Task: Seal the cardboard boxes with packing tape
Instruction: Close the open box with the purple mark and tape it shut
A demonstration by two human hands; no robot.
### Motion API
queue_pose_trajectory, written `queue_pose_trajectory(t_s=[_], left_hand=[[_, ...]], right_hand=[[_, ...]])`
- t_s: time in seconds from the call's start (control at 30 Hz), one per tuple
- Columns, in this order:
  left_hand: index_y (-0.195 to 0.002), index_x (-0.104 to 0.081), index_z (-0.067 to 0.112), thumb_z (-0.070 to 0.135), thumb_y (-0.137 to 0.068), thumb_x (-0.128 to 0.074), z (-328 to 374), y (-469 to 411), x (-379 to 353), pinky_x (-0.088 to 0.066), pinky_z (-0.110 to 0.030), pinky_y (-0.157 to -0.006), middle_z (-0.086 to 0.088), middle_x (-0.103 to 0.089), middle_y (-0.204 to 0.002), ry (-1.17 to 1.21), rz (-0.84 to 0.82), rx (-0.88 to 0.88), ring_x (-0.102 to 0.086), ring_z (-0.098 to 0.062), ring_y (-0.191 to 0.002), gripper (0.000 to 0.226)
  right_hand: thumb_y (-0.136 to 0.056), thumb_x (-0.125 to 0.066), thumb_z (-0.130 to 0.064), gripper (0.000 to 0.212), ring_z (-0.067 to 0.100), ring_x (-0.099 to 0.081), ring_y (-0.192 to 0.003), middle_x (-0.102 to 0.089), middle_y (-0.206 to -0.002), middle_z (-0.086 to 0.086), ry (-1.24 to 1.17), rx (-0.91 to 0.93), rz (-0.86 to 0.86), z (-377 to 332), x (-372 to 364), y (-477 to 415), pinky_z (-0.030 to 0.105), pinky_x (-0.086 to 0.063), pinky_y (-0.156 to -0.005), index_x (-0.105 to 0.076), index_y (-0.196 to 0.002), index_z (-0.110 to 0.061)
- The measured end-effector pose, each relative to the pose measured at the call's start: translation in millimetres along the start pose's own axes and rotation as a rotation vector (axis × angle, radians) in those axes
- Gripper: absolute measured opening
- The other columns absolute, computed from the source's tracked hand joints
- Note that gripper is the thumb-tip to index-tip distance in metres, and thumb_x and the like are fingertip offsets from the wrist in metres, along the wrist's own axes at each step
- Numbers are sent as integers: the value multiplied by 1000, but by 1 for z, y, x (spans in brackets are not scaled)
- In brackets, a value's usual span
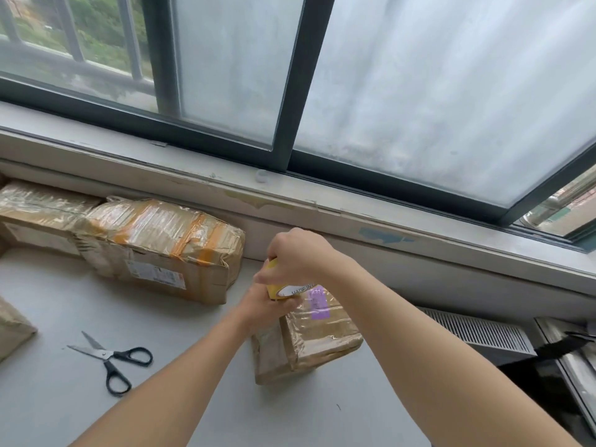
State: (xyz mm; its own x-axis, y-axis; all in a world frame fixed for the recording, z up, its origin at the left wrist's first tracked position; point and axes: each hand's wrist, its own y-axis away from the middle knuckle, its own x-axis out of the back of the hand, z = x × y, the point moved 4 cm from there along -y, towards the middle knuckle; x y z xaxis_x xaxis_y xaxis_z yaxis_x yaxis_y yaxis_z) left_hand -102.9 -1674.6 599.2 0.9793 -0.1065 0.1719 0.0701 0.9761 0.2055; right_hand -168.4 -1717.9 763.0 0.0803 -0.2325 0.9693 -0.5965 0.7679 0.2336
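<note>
currently, centre frame: my right hand [300, 256] and left hand [264, 304] both grip the tape roll [274, 287] over the small box [322, 337], partly wrapped; large box [161, 243] at left looks already taped.

Daylit frosted sliding window [419, 91] in dark frame above pale sill [193, 175], grey table [64, 398].

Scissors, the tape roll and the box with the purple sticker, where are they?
scissors [107, 355]: head view, on the pivot where the blades cross.
tape roll [273, 290]: head view, on its yellow outer side.
box with the purple sticker [324, 338]: head view, on its taped top face.
</note>
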Motion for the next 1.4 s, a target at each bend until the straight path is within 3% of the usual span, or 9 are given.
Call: queue_pose_trajectory(t_s=[0.17,0.27,0.37,0.53,0.83,1.0,1.13,1.27,1.4], left_hand=[[-145,-40,34,47,-69,-79,-7,7,15,-52,-28,-96,21,-63,-119,-22,-50,-34,-61,-1,-114,87],[-142,-30,49,40,-82,-82,-7,8,26,-43,-25,-98,19,-53,-135,-43,-62,-35,-51,2,-125,80],[-138,-30,49,35,-88,-79,-8,9,30,-38,-9,-90,16,-49,-137,-62,-95,-46,-43,17,-122,72],[-138,-30,52,34,-88,-79,-1,3,22,-36,-26,-103,13,-47,-142,-65,-112,-77,-44,12,-127,72],[-141,-29,59,31,-93,-75,2,5,24,-36,-6,-89,26,-42,-139,-71,-132,-71,-39,32,-112,72],[-140,-29,63,40,-90,-77,6,4,29,-35,-27,-105,18,-42,-146,-114,-144,-68,-41,11,-129,74],[-142,-27,65,55,-81,-81,3,1,32,-33,-34,-108,17,-41,-150,-135,-149,-64,-38,-6,-139,83],[-140,-27,70,84,-80,-46,1,2,24,-34,-41,-115,15,-42,-152,-69,-116,-75,-40,-9,-140,65],[-144,-36,59,82,-90,-30,-6,4,15,-31,-35,-118,23,-48,-148,89,-78,-55,-44,-4,-139,59]], right_hand=[[-84,-63,-53,49,22,-43,-56,-45,-57,2,-71,-20,-83,1,-12,-11,32,-34,-50,-48,-60,-14],[-85,-63,-57,52,20,-46,-54,-49,-56,0,66,-49,-101,22,-3,-11,28,-34,-49,-51,-58,-13],[-84,-64,-62,55,19,-49,-56,-50,-58,0,169,-112,-122,54,9,-7,28,-34,-50,-53,-58,-15],[-82,-61,-73,61,20,-56,-61,-56,-60,0,185,-147,-172,82,-1,1,29,-40,-53,-60,-62,-15],[-81,-58,-82,63,16,-54,-63,-58,-64,-2,22,-215,-286,119,-9,13,31,-41,-57,-58,-61,-22],[-85,-62,-70,54,19,-58,-66,-59,-66,-2,117,-232,-230,111,-18,8,29,-43,-57,-57,-63,-21],[-87,-64,-59,41,23,-58,-76,-53,-72,-4,232,-234,-229,96,-22,0,29,-44,-62,-56,-82,-19],[-87,-66,-51,33,27,-60,-81,-58,-82,-1,330,-190,-229,81,-25,-6,31,-45,-65,-56,-89,-20],[-87,-67,-51,35,25,-59,-78,-56,-78,-2,314,-207,-228,80,-27,-8,30,-44,-64,-54,-79,-19]])
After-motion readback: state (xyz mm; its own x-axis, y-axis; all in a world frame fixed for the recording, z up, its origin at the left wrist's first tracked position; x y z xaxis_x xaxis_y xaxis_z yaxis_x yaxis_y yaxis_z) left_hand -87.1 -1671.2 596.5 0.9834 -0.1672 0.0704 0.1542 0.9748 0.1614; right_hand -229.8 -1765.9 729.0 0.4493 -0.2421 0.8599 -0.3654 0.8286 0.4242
